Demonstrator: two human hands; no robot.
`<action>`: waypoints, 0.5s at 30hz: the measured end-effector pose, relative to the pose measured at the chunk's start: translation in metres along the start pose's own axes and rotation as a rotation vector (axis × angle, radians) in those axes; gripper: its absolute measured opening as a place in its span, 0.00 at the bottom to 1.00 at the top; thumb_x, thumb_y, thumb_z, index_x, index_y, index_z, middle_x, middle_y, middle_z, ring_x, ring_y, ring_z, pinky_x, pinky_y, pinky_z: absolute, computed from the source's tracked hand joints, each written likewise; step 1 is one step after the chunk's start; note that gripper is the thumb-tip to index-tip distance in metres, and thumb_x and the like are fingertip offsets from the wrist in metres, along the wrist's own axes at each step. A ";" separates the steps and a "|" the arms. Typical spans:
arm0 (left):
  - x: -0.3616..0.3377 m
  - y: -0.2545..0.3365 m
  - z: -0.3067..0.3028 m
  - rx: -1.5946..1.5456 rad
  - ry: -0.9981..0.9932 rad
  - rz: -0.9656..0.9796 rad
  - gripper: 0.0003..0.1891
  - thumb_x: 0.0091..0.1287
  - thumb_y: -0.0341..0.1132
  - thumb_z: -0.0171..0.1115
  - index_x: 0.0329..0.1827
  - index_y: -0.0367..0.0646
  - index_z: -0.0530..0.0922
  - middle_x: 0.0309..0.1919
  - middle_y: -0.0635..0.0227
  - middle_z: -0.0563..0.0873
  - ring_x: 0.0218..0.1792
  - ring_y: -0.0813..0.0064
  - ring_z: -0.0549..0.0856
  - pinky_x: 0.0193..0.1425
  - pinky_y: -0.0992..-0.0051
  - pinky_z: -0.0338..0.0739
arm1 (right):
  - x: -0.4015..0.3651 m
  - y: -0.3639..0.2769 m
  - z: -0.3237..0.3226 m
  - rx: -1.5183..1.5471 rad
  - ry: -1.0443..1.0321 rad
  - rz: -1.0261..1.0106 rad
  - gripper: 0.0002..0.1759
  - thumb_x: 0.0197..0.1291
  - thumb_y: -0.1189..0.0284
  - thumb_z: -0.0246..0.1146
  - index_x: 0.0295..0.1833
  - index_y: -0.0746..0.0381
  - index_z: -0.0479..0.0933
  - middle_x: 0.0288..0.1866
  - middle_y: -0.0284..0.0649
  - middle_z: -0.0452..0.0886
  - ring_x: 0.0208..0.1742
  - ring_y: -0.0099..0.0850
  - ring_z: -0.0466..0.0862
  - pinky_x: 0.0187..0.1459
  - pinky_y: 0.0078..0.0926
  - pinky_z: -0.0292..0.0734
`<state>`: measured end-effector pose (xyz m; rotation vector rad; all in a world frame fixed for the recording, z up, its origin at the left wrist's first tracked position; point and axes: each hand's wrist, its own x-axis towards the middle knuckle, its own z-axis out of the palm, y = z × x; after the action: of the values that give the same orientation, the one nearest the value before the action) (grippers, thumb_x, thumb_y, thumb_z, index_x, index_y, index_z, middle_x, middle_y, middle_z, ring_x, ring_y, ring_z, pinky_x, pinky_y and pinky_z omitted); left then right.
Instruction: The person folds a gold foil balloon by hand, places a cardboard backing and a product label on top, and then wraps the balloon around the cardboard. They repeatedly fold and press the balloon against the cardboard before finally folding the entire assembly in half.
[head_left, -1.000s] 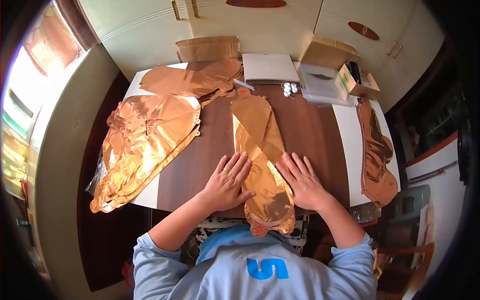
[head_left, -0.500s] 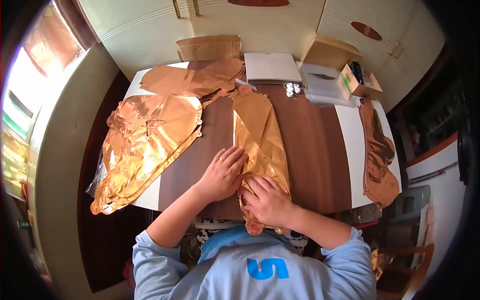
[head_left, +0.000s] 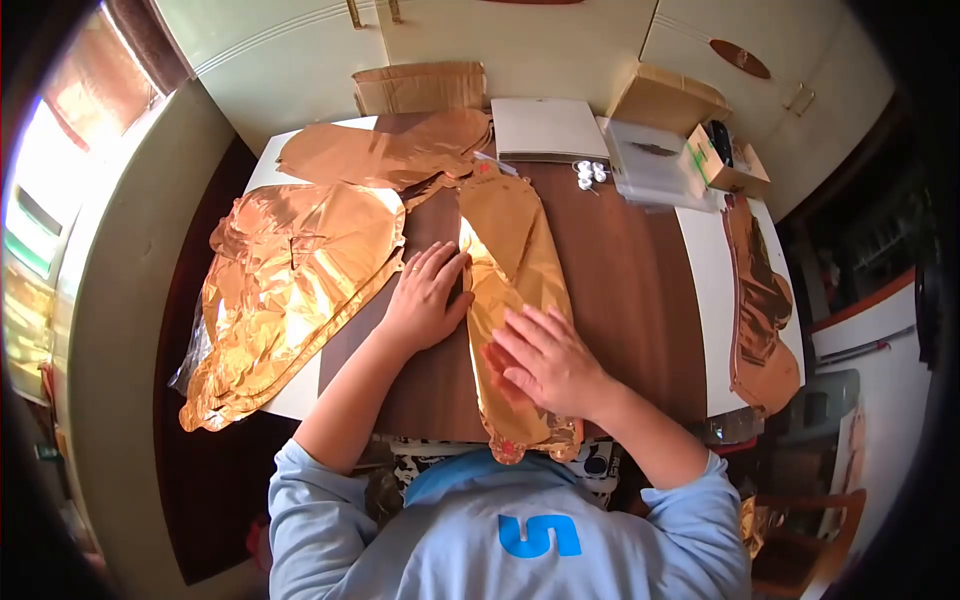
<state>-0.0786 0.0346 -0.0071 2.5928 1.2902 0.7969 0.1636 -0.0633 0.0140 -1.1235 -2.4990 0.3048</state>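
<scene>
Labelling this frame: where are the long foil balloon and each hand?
long foil balloon (head_left: 510,235), head view, upper flat panel.
left hand (head_left: 423,303), head view, back of hand.
right hand (head_left: 552,368), head view, back of hand.

A long copper foil balloon (head_left: 515,270) lies flat, deflated, on the table.

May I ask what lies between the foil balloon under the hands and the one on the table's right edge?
Only bare tabletop, as the head view shows.

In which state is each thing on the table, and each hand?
Balloon: deflated, flat on the table.
Left hand: open, flat at the balloon's left edge.
Right hand: open, pressed flat on the balloon.
Balloon pile: deflated, stacked.
Small box: open.
Cupboard doors: shut.
</scene>
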 end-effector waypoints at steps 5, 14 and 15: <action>0.001 0.000 0.000 -0.023 0.015 0.024 0.25 0.65 0.40 0.67 0.66 0.45 0.76 0.67 0.55 0.76 0.71 0.51 0.72 0.75 0.51 0.63 | 0.003 0.006 0.005 -0.076 -0.076 0.034 0.34 0.67 0.51 0.61 0.74 0.54 0.69 0.79 0.52 0.62 0.79 0.56 0.59 0.76 0.63 0.51; 0.001 0.035 0.012 -0.080 -0.052 0.035 0.27 0.66 0.41 0.66 0.68 0.44 0.73 0.68 0.57 0.75 0.73 0.53 0.70 0.77 0.49 0.60 | -0.036 0.002 -0.015 -0.130 -0.121 0.085 0.33 0.65 0.50 0.64 0.72 0.52 0.72 0.78 0.51 0.63 0.78 0.55 0.61 0.75 0.64 0.54; 0.000 0.038 0.011 -0.089 -0.050 0.045 0.27 0.66 0.42 0.66 0.68 0.44 0.74 0.68 0.57 0.75 0.73 0.53 0.70 0.77 0.49 0.60 | -0.037 0.001 -0.015 -0.127 -0.122 0.090 0.33 0.65 0.50 0.64 0.72 0.52 0.72 0.78 0.51 0.64 0.78 0.55 0.61 0.75 0.63 0.54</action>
<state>-0.0462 0.0117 -0.0037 2.5629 1.1598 0.7736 0.1935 -0.0899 0.0178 -1.3066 -2.6098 0.2488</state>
